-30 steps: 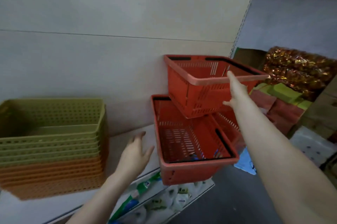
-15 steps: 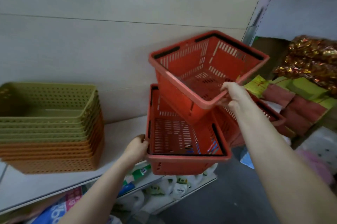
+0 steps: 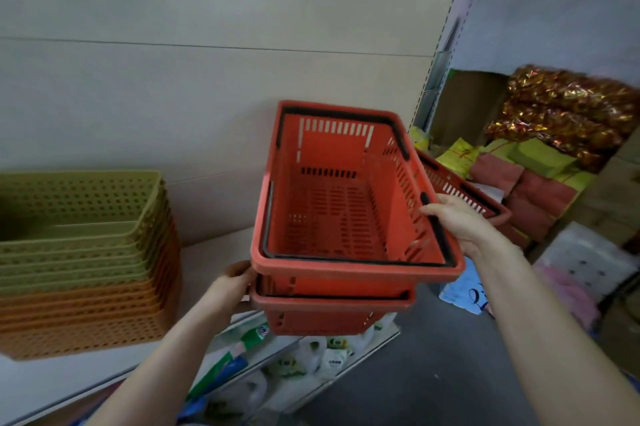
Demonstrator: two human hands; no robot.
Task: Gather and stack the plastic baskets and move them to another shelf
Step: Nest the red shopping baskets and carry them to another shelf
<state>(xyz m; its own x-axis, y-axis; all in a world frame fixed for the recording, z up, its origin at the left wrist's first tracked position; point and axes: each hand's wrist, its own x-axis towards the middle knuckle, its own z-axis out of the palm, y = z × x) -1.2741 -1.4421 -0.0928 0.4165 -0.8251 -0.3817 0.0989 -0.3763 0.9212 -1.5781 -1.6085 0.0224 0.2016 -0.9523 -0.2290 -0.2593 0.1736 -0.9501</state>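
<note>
Fingers point(image 3: 437, 210) of the right hand point(image 3: 460, 228) curled over the right long rim of the upper red plastic shopping basket point(image 3: 346, 204), thumb hidden outside the wall, so gripping it firmly. Sat nested in the lower red plastic shopping basket point(image 3: 332, 316), not fully down, with its near rim clearly above the lower rim. Left hand point(image 3: 232, 282) pressed against the left near corner of the lower basket, fingers wrapped at the rim there; tips hidden behind the plastic. Black handles point(image 3: 401, 134) folded flat along the upper basket's rim. Both baskets at the front edge of the pale shelf board point(image 3: 207, 252), partly overhanging it. Third red basket point(image 3: 457, 183) just behind the right hand, only its rim seen. Well to the left on the same board, stood a stack of perforated olive-green and orange plastic trays point(image 3: 79, 266). Gold foil packets point(image 3: 568, 110) on the neighbouring shelf to the right.
</note>
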